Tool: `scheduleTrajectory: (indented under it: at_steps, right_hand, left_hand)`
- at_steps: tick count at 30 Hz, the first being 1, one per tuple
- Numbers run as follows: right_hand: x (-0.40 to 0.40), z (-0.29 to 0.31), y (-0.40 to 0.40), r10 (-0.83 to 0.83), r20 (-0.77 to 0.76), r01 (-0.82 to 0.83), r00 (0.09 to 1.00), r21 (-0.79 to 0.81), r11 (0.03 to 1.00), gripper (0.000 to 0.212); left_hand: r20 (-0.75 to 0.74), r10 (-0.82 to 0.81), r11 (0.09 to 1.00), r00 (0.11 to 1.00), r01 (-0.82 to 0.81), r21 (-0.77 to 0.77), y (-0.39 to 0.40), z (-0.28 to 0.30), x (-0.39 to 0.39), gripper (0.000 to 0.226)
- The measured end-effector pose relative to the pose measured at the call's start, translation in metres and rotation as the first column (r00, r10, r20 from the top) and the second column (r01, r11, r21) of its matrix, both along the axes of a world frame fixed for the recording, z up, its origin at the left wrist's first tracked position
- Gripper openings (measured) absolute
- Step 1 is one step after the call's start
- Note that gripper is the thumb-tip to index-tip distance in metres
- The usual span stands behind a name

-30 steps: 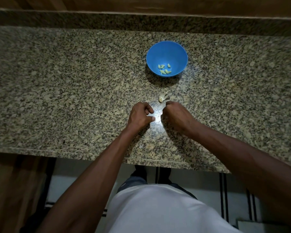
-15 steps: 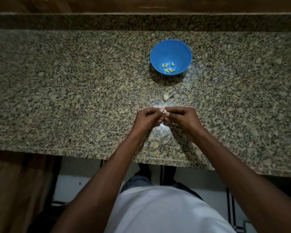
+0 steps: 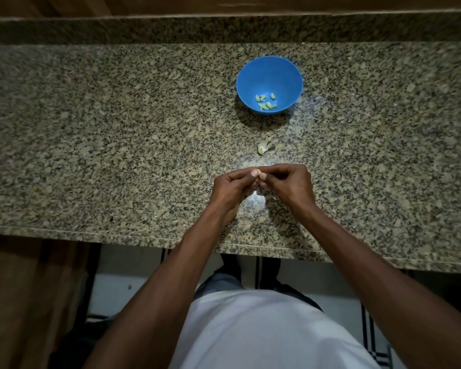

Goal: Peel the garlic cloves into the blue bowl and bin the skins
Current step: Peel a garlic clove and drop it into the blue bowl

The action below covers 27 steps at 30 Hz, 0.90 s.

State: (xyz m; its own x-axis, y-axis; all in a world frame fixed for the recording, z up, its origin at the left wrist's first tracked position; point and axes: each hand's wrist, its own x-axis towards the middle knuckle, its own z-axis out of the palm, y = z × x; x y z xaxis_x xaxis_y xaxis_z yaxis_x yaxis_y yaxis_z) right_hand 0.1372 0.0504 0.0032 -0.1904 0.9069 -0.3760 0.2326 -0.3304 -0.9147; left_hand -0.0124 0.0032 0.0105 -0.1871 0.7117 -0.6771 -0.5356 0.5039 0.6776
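A blue bowl stands on the granite counter, with several peeled garlic cloves lying in its bottom. Between the bowl and my hands lies one unpeeled garlic clove with loose skin. My left hand and my right hand meet above the counter, fingertips together, pinching a small garlic clove between them. That clove is almost wholly hidden by my fingers.
The granite counter has a raised back ledge behind the bowl and a front edge close to my body. Below it show the floor and my white shirt. No bin is in view.
One second ago my hands were apart on the counter near the loose clove. They came together, lifted slightly, and now pinch a clove between their fingertips.
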Motion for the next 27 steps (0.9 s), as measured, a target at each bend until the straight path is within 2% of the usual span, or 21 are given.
scheduleTrajectory:
  at_steps: [13, 17, 21, 27]
  right_hand:
    - [-0.004, -0.010, -0.012, -0.039, 0.026, 0.037, 0.999, 0.066, 0.997, 0.016]
    - [0.000, -0.006, -0.008, 0.068, 0.023, -0.069, 0.997, 0.048, 0.996, 0.017]
    - [0.003, 0.001, 0.003, 0.124, 0.109, -0.133, 0.986, 0.073, 0.988, 0.022]
    - [0.003, 0.000, 0.012, 0.198, 0.166, -0.209, 0.966, 0.054, 0.976, 0.027]
  left_hand:
    - [0.132, 0.018, 0.998, 0.991, -0.011, -0.055, -0.004, -0.002, -0.007, 0.029]
    - [-0.013, -0.038, 0.999, 0.999, 0.037, -0.037, -0.005, 0.002, -0.009, 0.024]
    - [-0.171, -0.066, 0.998, 0.983, 0.064, -0.012, -0.002, 0.004, -0.004, 0.025]
    - [-0.253, -0.038, 0.999, 0.967, 0.031, -0.030, 0.004, 0.007, 0.000, 0.033]
